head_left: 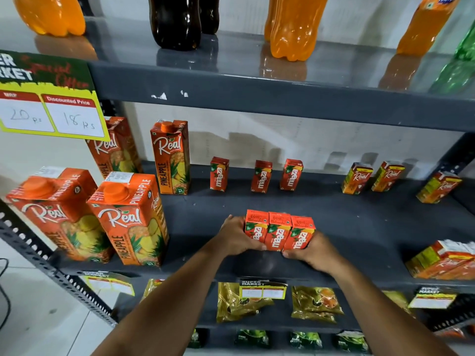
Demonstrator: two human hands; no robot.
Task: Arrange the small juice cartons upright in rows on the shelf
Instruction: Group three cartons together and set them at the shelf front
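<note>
Your left hand (235, 238) and right hand (312, 249) press inward on a block of three small Maaza cartons (279, 233), standing upright side by side near the front middle of the dark grey shelf (359, 222). Your left hand grips the left carton; your right hand wraps the right one. The cartons touch one another. Whether their bases rest on the shelf, you cannot tell.

Behind them, three more Maaza cartons (261, 176) stand upright in a spaced row near the back wall. To the right stand small Real cartons (357, 178), apart from each other. On the left stand tall pineapple juice cartons (131, 217). Soft-drink bottles (293, 27) occupy the shelf above.
</note>
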